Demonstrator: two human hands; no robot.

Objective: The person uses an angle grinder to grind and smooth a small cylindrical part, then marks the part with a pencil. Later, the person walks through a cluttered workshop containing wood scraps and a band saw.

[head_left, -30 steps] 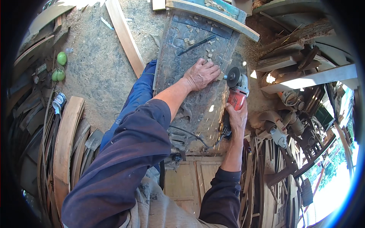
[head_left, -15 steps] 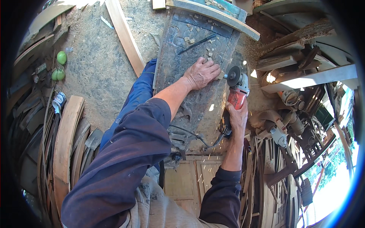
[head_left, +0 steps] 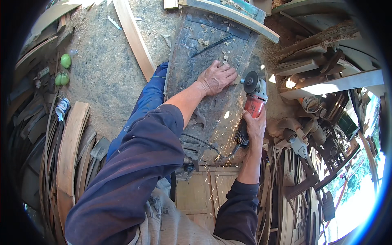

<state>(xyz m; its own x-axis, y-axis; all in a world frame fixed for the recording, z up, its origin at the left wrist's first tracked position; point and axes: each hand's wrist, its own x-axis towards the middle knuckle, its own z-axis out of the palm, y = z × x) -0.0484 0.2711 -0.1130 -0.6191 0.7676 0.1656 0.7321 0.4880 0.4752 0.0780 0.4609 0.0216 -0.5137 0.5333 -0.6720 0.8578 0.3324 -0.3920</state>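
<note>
My right hand is wrapped round the red body of an angle grinder, whose dark disc faces my left hand. My left hand is closed over the worn workbench, fingers curled round a small tan piece with a metal end. That metal end meets the disc's left edge, and most of the piece is hidden by my fingers. Sparks stream down from the disc toward my body. A black cord runs from the grinder's lower end across to the left.
Small wood blocks and a thin dark rod lie on the bench beyond my left hand. A curved wooden strip crosses its far end. A long plank lies at left, green fruits farther left. Stacked timber lines both sides.
Both hands and the grinder hold nearly the same place. Sparks keep falling, in a slightly different pattern.
</note>
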